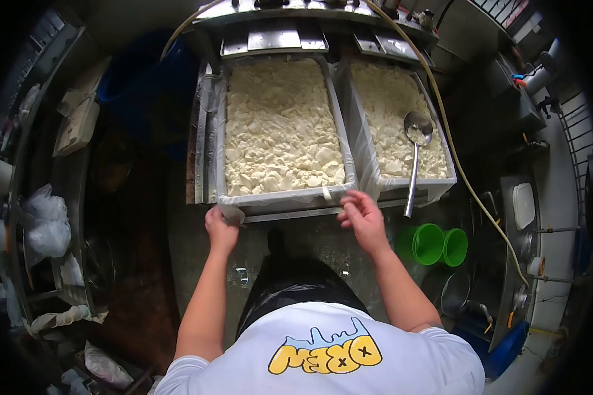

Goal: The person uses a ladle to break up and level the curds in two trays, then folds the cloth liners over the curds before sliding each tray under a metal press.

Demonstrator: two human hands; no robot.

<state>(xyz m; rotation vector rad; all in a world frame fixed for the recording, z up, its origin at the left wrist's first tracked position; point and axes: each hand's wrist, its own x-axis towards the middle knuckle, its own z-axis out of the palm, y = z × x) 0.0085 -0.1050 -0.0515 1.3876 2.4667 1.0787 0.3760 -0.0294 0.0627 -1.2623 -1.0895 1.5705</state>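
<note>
A cloth-lined tray (283, 196) full of crumbled, pale curd (283, 125) stands in front of me. At its front left corner my left hand (221, 230) is closed on a hanging corner of the thin lining cloth (233, 214). My right hand (364, 220) is beside the front right corner, fingers loosely bent and apart, holding nothing that I can see. Left of those fingers, a small white piece (327, 193) shows against the front rim. A second tray (408, 182) of curd stands to the right, with a metal ladle (412, 178) lying across it.
A pale hose (464, 171) curves down past the right tray. Two green buckets (428, 244) stand on the floor at the right. Metal equipment (277, 36) lies behind the trays. A shelf with plastic bags (48, 227) runs along the left, near a blue barrel (138, 69).
</note>
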